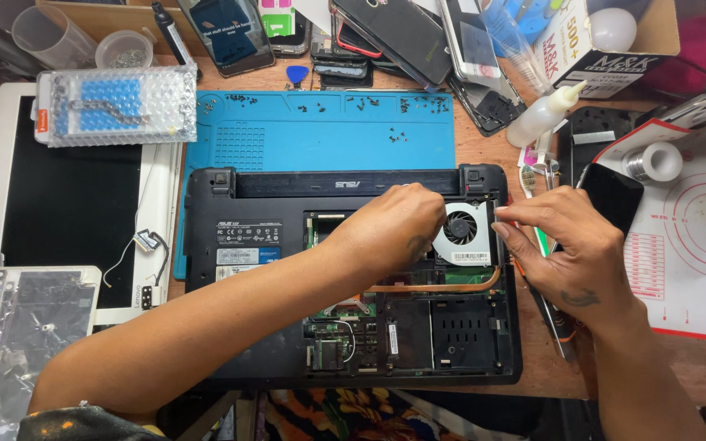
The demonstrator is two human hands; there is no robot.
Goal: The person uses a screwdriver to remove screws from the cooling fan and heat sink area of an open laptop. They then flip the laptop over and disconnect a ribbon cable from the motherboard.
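On the desk point(484, 143), a black laptop point(230, 286) lies upside down, half on a blue mat point(288, 139) strewn with small loose screws point(361, 104); its bottom cover is already off, so the circuit board point(337, 339), copper pipe point(443, 287) and cooling fan point(461, 229) are bare. The left hand point(390, 233) is curled with fingers pressed together just left of the fan, whatever they pinch being hidden, while the right hand point(569, 249) rests flat-fingered against the laptop's right edge. By my judgement opening is done, and the fan, still seated, remains to be freed.
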